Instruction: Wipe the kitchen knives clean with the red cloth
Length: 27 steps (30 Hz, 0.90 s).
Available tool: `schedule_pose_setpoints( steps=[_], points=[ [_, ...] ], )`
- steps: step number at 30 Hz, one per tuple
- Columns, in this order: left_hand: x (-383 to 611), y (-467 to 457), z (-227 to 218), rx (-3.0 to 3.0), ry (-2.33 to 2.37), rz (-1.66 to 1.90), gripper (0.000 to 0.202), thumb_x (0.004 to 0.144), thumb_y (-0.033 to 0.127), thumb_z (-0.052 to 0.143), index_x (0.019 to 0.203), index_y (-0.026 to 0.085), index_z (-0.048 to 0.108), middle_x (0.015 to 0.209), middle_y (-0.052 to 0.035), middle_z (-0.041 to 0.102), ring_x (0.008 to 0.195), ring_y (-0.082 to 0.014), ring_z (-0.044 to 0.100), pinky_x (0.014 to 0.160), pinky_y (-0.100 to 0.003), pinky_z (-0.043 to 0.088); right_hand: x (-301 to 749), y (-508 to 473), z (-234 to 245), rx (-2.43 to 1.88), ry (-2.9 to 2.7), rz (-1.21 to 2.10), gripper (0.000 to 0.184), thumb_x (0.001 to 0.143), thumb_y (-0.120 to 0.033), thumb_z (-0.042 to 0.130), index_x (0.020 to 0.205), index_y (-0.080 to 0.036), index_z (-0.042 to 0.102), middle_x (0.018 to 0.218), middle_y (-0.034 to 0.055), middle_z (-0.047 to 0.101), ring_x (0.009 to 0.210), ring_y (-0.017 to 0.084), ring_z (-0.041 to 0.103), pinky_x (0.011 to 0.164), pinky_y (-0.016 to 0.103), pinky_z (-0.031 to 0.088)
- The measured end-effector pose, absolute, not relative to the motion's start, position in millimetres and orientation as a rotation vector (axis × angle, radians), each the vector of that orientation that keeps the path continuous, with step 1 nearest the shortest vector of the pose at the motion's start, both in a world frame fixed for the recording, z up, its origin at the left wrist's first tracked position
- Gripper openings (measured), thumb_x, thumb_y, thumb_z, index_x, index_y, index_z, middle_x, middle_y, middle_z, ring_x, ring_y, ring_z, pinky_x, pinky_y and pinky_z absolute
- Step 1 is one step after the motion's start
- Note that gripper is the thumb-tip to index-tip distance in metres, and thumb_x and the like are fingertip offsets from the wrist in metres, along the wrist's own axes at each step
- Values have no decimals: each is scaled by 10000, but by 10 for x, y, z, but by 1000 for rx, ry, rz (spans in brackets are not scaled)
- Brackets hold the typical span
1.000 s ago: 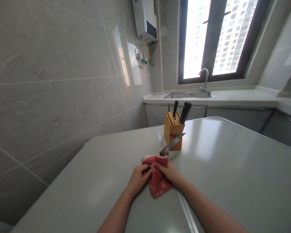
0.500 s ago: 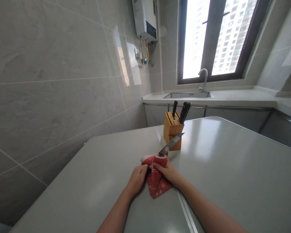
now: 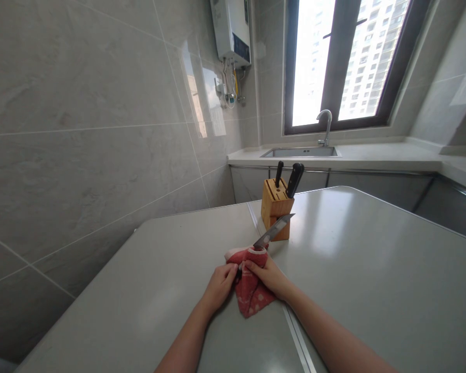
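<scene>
My left hand (image 3: 219, 285) is closed round the dark handle of a knife (image 3: 274, 230), whose steel blade points up and to the right toward the knife block. My right hand (image 3: 267, 274) pinches a red cloth with pale dots (image 3: 250, 290) folded over the base of the blade, just beyond the handle. The cloth's loose end hangs down onto the grey table (image 3: 171, 290). A wooden knife block (image 3: 275, 207) stands right behind the blade tip, with two black-handled knives (image 3: 295, 179) in its slots.
A tiled wall runs along the left. Behind the table is a counter with a steel sink (image 3: 301, 152) and tap (image 3: 326, 124) under a window. A water heater (image 3: 233, 31) hangs on the wall. A seam (image 3: 295, 331) splits the table top.
My left hand has drawn slightly back toward me along the handle; the knife and cloth have hardly shifted.
</scene>
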<state>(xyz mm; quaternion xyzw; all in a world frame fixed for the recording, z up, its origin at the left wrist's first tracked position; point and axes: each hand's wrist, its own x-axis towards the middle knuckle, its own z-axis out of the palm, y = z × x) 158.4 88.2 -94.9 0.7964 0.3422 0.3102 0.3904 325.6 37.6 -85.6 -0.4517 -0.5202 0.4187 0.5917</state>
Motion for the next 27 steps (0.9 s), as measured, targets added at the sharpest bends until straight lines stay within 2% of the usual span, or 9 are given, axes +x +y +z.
schedule_pose_setpoints(
  steps=[6, 16, 27],
  points=[
    [1576, 884, -960, 2035, 847, 781, 468, 916, 458, 310, 631, 143, 507, 619, -5, 531, 606, -131, 451, 586, -232, 330, 3253, 377, -859, -1061, -1161, 1012, 288, 755, -449, 621, 900, -201, 640, 941, 34, 663, 907, 218, 587, 866, 362, 435],
    [1582, 869, -938, 2069, 917, 810, 445, 916, 460, 302, 613, 164, 436, 594, 21, 446, 583, -120, 388, 569, -229, 295, 3264, 423, -954, -1058, -1091, 1031, 291, 768, -472, 601, 872, -202, 632, 882, 31, 663, 866, 206, 591, 860, 372, 444],
    [1584, 887, -934, 1973, 934, 890, 449, 915, 474, 287, 611, 173, 422, 584, 21, 432, 577, -127, 394, 575, -239, 309, 3261, 405, -916, -1022, -1083, 1041, 335, 764, -487, 600, 949, -210, 641, 957, 45, 673, 912, 218, 597, 862, 368, 454]
  ],
)
